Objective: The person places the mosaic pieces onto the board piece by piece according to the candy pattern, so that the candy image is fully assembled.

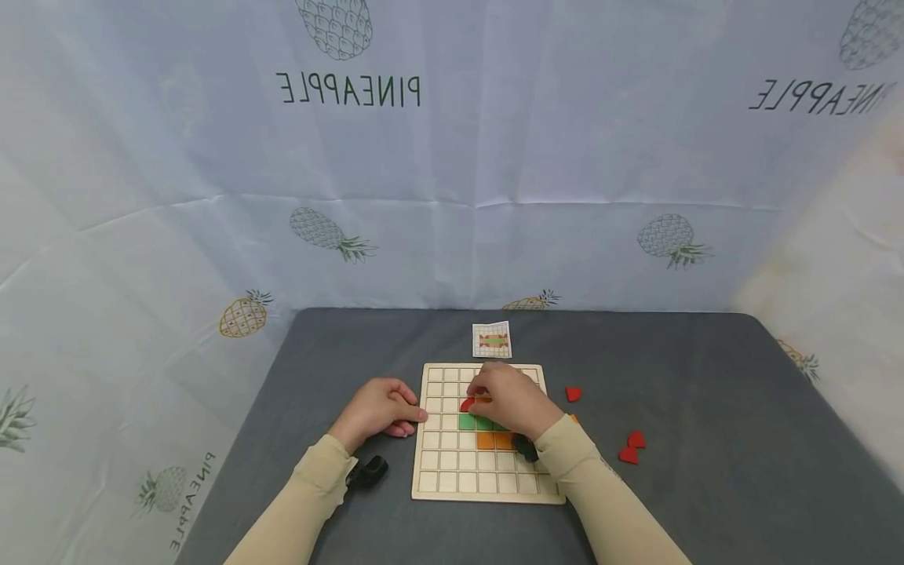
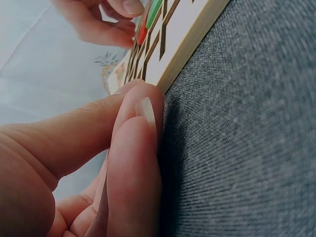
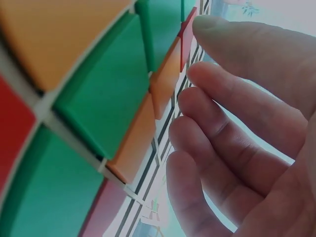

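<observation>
A square wooden grid board (image 1: 438, 459) lies on the dark grey table. At its left edge, the left hand (image 1: 381, 410) grips the rim (image 2: 185, 59) between thumb and curled fingers. Over the board's upper middle, the right hand (image 1: 514, 396) has thumb and index finger at a red piece (image 3: 187, 37), apparently pinching it in its cell; the same red piece (image 1: 466, 405) shows beside the thumb from above. Green squares (image 1: 467, 421) form a row, with orange squares (image 1: 494, 440) below and more orange (image 3: 165, 81) above. The right hand hides part of the pattern.
A small pattern card (image 1: 492, 340) lies beyond the board. To the right are loose red pieces (image 1: 574, 394), two of them (image 1: 632, 447) together, and an orange piece (image 1: 574, 418) partly behind the right sleeve. A pineapple-print curtain (image 1: 452, 157) hangs behind the table.
</observation>
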A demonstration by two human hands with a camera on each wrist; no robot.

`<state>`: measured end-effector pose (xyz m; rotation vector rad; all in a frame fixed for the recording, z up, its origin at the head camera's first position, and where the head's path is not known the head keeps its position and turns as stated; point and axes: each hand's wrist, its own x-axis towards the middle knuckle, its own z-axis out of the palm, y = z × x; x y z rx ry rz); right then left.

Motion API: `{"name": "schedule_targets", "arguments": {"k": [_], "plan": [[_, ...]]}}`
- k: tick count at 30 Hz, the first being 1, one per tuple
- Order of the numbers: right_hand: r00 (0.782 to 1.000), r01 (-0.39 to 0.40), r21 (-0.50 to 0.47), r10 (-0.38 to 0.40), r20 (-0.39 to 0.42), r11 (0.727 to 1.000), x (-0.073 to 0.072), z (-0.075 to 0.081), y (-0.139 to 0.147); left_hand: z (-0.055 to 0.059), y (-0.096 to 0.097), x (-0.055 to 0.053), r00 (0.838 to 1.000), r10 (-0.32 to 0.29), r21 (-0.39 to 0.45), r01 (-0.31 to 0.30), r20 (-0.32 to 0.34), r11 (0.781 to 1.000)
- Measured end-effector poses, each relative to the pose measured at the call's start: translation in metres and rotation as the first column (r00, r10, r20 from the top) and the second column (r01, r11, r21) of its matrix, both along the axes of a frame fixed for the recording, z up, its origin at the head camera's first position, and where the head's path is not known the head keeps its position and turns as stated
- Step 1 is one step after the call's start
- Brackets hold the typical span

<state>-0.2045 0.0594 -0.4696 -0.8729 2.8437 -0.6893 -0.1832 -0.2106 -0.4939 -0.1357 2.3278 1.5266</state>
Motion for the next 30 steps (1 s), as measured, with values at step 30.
{"name": "schedule_targets", "arguments": {"k": [30], "plan": [[0.997, 0.072, -0.022, -0.073, -0.014, 0.997, 0.022, 0.018, 0.05, 0.003, 0.003, 0.002, 1.0, 0.006, -0.01, -0.005, 0.028, 1.0]]}}
